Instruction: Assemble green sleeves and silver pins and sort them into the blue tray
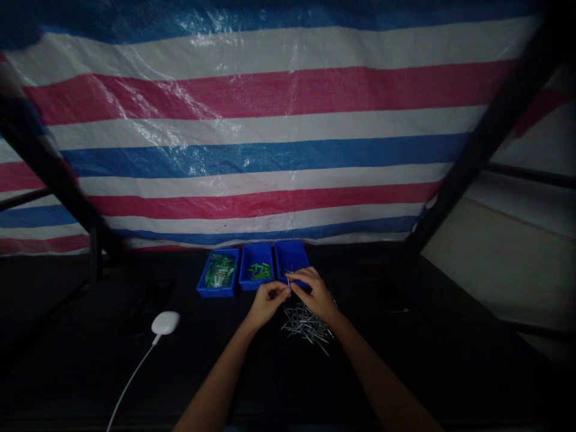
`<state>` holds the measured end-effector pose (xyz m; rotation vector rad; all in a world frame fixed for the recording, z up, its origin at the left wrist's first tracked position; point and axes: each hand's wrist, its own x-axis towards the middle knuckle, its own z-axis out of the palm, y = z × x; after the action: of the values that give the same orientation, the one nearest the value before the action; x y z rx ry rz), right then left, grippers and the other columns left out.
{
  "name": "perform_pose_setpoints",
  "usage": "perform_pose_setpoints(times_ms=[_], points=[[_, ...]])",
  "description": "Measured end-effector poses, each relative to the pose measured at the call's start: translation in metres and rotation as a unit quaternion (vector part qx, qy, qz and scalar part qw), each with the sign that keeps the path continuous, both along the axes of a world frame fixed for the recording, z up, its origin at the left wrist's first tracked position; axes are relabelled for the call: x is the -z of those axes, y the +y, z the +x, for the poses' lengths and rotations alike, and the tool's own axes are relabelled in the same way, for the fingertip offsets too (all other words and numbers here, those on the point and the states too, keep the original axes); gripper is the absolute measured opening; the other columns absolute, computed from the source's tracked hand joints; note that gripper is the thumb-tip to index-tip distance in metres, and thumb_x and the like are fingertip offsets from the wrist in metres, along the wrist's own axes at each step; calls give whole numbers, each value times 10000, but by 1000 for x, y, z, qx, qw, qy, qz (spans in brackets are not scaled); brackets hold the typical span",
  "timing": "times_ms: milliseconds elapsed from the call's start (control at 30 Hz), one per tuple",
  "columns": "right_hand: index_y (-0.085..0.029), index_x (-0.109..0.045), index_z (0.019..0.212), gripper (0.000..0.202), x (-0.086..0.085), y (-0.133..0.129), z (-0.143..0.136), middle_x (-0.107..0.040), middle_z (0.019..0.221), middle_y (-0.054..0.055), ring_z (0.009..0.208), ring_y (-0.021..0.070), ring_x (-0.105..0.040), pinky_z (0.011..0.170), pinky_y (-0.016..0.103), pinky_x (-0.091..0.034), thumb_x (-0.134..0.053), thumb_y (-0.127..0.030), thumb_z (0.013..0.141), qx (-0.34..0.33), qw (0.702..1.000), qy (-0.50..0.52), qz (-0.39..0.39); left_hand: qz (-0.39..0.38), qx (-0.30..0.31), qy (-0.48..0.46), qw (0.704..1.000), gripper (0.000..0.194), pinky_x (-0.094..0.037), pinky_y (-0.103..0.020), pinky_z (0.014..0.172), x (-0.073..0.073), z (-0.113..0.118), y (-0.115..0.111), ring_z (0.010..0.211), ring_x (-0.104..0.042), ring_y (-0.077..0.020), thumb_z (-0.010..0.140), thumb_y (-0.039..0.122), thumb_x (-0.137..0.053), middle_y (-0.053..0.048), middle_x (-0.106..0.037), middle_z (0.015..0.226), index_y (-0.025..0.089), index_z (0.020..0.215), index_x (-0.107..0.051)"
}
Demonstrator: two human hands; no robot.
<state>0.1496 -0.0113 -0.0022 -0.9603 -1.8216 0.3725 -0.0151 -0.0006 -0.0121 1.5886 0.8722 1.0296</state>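
My left hand and my right hand meet at the centre, just in front of the blue bins. Between their fingertips stands a thin silver screw, roughly upright, with the fingers of both hands pinched about it. Whether its shank is threaded is too small to make out. Below and partly behind my right hand lies a loose pile of similar long silver screws on the black table.
Three blue bins stand in a row: the left bin holds green-and-silver packets, the middle bin green plastic plugs, the right bin a few thin pieces. A white puck-shaped device with a cable lies left. Striped sheeting hangs behind.
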Motion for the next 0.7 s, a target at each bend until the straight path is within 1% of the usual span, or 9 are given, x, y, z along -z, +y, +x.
perform_pose_setpoints(times_ms=[333,700], points=[[-248,-645,1029,227,-3,-2,0,-646,903,56,904,213,-533,795,381,-429,-534,-244,831,1,1000,3,-4,5,7,-1,1000,280,-404,-236,647,1,-1,1,649,-545,-124,749,398,-615,-35,-641,700,121,756,-658],[-243,-661,953,174,-2,0,2,-660,859,49,860,211,-555,776,373,-428,-560,-257,812,27,1000,16,0,-10,-7,-9,1000,310,-397,-225,594,-1,-1,1,601,-519,-111,727,426,-629,-31,-618,661,119,761,-651]])
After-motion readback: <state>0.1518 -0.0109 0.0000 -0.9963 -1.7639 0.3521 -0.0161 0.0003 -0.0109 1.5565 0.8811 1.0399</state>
